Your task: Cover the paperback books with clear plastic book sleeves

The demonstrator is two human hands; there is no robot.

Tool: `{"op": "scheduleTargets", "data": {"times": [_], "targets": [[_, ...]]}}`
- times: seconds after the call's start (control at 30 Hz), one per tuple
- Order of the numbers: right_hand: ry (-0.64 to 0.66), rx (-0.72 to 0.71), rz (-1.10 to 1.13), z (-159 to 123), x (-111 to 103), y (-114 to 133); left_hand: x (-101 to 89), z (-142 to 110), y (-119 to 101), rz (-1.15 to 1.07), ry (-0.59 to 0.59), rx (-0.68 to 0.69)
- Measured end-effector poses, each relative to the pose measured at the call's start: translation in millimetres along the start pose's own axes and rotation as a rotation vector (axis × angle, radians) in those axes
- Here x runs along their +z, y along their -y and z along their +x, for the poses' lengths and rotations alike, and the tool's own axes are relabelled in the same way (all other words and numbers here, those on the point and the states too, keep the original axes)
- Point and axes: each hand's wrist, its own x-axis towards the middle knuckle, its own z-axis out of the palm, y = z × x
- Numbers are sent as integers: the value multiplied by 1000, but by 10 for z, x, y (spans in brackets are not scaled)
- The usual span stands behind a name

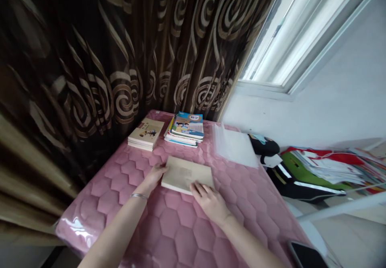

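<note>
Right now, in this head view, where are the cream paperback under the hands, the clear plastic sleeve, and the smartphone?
cream paperback book [187, 174]: head view, point on its front cover.
clear plastic sleeve [233, 146]: head view, point on its middle.
smartphone [306, 255]: head view, point on its dark screen.

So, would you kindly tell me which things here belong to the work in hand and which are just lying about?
In hand: the cream book, touched by the left hand and right hand.

Lying about: the stack of cream books, stack of colourful textbooks, clear plastic sleeve, phone, pile of papers.
</note>
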Motion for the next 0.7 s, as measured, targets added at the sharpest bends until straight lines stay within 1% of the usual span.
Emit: {"op": "scheduleTargets", "data": {"times": [0.13,0.23,0.33,0.4,0.47,0.5,0.57,0.63,0.7], "targets": [[19,16,27,-10,-65,-22,42,-32,25,208,-44,78],[3,15,57,-40,-118,-14,82,-61,33,366,-91,133],[-2,5,85,-98,-141,11,128,-127,108,492,-143,198],[14,16,106,-134,-150,30,166,-190,190,681,-185,278],[24,46,162,-159,-157,47,210,-262,267,942,-251,344],[25,64,197,-168,-162,52,231,-299,294,1068,-289,354],[27,96,263,-177,-177,51,264,-369,317,1248,-340,332],[30,122,329,-183,-203,28,278,-429,305,1352,-321,322],[35,135,411,-196,-238,-19,276,-471,277,1389,-267,335]]}}
